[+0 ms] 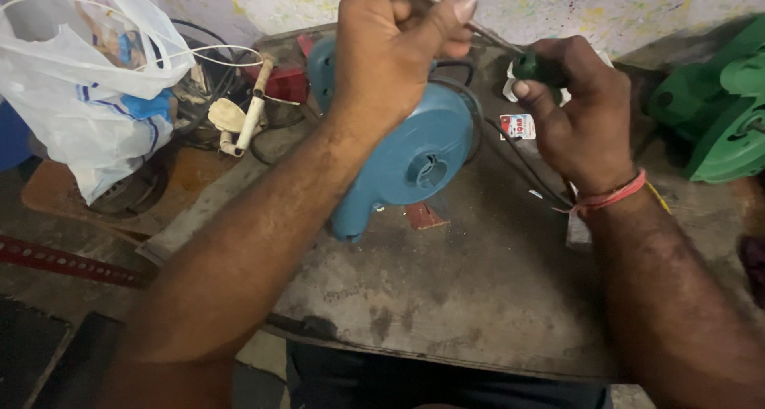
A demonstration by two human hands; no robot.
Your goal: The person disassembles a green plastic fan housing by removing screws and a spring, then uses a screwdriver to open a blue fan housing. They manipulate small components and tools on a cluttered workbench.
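Both hands are working a screwdriver (pixel 498 41) at upper centre of the frame. Right hand (pixel 578 114) is clamping its green handle; left hand (pixel 398 46) is pinching the metal shaft near the tip end between thumb and fingers. Long axis is running upper left to lower right, tip pointing up-left, handle toward the right. Looks like setup, not driving yet. The blue blower (pixel 406 150) is lying on the worn grey bench (pixel 478 297) just below, nozzle pointing lower left.
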